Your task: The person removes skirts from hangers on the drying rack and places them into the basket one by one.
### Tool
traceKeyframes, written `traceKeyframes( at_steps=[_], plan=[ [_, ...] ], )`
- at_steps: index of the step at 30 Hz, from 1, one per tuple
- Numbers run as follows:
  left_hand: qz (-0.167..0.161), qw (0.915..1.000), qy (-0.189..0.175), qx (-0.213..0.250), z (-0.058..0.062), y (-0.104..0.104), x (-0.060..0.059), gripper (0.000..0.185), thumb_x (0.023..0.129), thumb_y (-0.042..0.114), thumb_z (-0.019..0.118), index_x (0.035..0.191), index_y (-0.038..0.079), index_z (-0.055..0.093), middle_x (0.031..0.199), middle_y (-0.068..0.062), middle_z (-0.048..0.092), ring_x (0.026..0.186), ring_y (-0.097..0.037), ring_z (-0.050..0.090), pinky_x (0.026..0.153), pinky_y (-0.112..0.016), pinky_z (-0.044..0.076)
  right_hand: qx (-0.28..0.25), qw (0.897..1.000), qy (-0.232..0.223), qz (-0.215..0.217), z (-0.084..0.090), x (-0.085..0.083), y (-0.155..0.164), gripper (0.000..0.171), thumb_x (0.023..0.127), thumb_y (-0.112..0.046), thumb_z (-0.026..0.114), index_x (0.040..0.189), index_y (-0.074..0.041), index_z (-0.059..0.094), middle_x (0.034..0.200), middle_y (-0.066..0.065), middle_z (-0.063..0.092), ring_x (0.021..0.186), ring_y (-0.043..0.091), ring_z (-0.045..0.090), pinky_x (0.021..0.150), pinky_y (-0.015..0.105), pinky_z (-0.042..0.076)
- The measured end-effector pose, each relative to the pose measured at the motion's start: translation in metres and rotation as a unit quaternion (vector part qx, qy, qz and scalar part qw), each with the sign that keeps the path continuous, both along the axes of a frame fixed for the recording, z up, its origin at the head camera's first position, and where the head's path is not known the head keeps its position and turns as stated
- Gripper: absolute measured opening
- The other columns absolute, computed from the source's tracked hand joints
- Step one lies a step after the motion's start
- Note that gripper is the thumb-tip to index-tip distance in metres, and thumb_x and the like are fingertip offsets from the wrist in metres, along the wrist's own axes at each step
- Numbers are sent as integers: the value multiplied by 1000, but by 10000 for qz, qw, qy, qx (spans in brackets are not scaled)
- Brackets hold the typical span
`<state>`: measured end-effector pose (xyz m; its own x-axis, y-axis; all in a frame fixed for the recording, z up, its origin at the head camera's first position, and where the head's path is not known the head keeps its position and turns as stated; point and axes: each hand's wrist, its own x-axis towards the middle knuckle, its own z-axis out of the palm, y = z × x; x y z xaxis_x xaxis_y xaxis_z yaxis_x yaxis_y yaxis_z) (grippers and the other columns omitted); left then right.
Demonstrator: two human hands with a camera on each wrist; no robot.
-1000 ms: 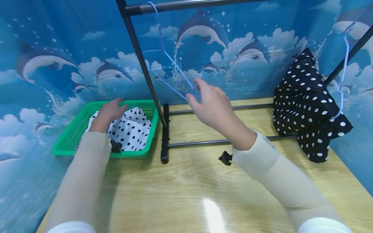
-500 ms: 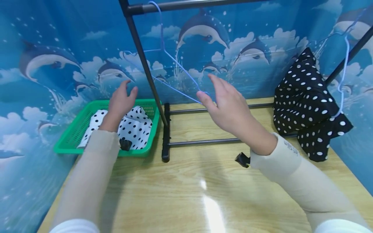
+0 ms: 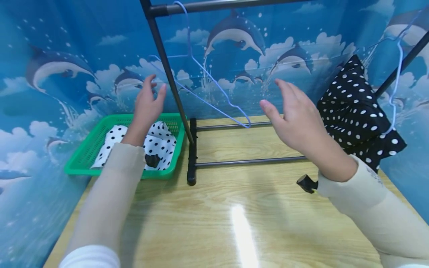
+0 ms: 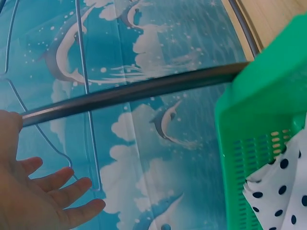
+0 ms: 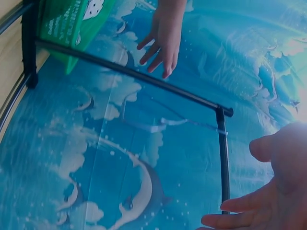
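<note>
My left hand (image 3: 147, 106) is raised above the green basket (image 3: 78, 172), left of the rack's post, fingers spread and holding nothing. Inside that basket lies a white cloth with black dots (image 3: 164, 145). A thin blue wire hanger (image 3: 212, 78) hangs bare from the rack's top bar, behind the left post. Well to the right of its lower corner is my right hand (image 3: 298, 115), empty, thumb and fingers apart. It partly covers a black cloth with white dots (image 3: 355, 108), draped at another blue hanger (image 3: 400, 59). Both hands show empty in the wrist views too.
A black metal rack with a top bar (image 3: 228, 4), a slanted left post (image 3: 167, 70) and low rails (image 3: 248, 162) stands on the wooden table (image 3: 207, 223). A blue curtain printed with dolphins (image 3: 234, 33) surrounds the back and sides.
My left hand has risen out of the basket area and shifted right. My right hand has moved away from the hanger's lower corner to the right, leaving the hanger hanging alone.
</note>
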<state>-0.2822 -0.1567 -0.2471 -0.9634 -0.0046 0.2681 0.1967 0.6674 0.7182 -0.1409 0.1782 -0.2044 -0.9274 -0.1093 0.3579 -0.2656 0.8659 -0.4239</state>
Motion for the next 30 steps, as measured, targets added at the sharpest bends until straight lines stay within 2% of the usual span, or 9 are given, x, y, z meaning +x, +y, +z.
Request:
traceKeyframes(
  at_steps=[7,15,18,23,27,30],
  plan=[
    [18,9996,114,274,9,14,-4,68,96,60,42,153,40,12,158,2,27,143,-19,29,111,-43,34,55,9989,207,-410,3,5,26,66,104,-44,35,154,-5,19,158,19,22,145,38,19,115,57,15],
    [82,9989,266,367,18,30,-10,69,96,52,49,154,36,15,156,3,32,140,-19,35,107,-40,40,281,9923,29,-1209,6,8,67,72,102,-39,40,153,3,11,159,24,11,146,42,8,116,58,6],
    [134,9984,292,458,20,34,-13,69,97,51,50,154,36,14,156,4,33,138,-18,39,104,-39,43,415,9863,-66,-1597,7,6,85,73,102,-37,39,153,4,6,159,26,6,146,43,3,116,57,1],
    [231,9970,465,580,22,37,-18,70,98,48,49,155,36,10,153,1,37,129,-17,50,101,-36,46,519,9727,-172,-2257,9,-3,111,74,101,-34,38,151,8,3,157,30,5,144,47,6,115,59,5],
    [285,9956,610,652,21,39,-19,67,100,40,50,154,37,11,145,-1,49,121,-17,58,99,-34,48,514,9624,-392,-2637,4,-7,128,76,100,-34,37,150,9,1,156,31,0,142,50,5,112,65,8],
    [300,9946,805,581,17,42,-21,63,101,32,50,154,33,16,136,-2,58,113,-17,63,96,-32,50,522,9542,-395,-2918,3,-7,140,75,99,-33,36,150,9,0,156,32,1,139,53,10,110,68,13]
  ],
)
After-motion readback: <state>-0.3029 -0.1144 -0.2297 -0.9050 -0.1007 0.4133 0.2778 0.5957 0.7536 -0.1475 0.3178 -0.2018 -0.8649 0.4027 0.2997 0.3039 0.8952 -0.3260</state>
